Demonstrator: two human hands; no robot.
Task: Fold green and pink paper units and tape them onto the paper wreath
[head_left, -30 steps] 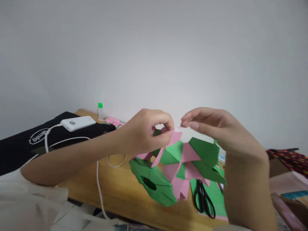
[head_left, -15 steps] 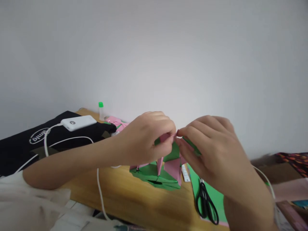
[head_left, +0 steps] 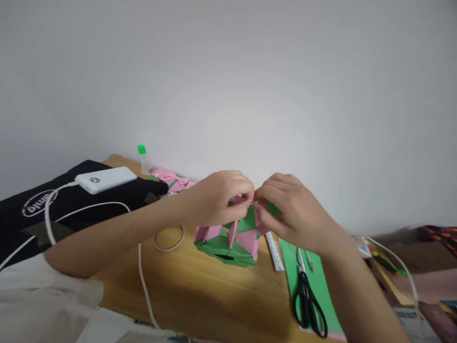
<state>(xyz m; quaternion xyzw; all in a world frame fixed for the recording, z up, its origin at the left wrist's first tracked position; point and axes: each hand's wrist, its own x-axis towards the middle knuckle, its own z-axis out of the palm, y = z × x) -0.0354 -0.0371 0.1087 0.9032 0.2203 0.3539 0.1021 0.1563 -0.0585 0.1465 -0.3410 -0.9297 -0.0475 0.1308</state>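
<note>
A folded model of pink and green paper (head_left: 230, 240) rests on the wooden table (head_left: 200, 290). My left hand (head_left: 216, 197) and my right hand (head_left: 287, 209) meet over its top. Both hands pinch the model's upper pink flaps with closed fingertips, thumbs and forefingers almost touching each other. The top of the model is hidden behind my fingers.
Black scissors (head_left: 309, 300) lie on a green paper sheet (head_left: 321, 305) at the right, beside a white ruler (head_left: 274, 252). A white power bank (head_left: 105, 178) with a white cable (head_left: 143, 281) sits on a black bag (head_left: 53, 205). A green-capped glue bottle (head_left: 143, 159) and pink paper scraps (head_left: 171, 178) stand at the back.
The paper model was held up and spread open; now it is lower, resting on the table. My right hand has closed in from open fingers to a pinch on the model's top.
</note>
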